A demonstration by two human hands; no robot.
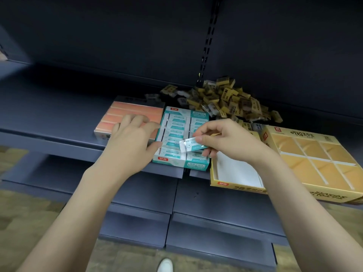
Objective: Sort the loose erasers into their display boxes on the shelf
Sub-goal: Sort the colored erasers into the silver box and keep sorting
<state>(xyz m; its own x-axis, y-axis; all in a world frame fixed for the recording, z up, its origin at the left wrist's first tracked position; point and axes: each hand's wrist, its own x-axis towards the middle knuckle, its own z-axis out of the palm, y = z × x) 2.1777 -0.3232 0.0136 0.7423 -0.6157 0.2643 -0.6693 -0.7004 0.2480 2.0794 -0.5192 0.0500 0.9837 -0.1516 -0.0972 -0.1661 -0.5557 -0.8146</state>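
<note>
My right hand (224, 140) pinches a teal-and-white wrapped eraser (191, 145) just above the front right of the teal display box (177, 134), which is packed with matching erasers. My left hand (130, 136) rests with relaxed fingers on the orange display box (133, 114) and against the teal box's left wall. A heap of loose yellow-and-black erasers (225, 99) lies at the back of the shelf. An open yellow display box (235, 173) with a white floor sits under my right wrist; part of it is hidden by my arm.
A second, larger yellow box (314, 160) with dividers sticks out over the shelf edge at the right. The dark shelf (59, 118) runs left; lower shelves (216, 213) step out below. A slotted upright (206, 46) stands behind the heap.
</note>
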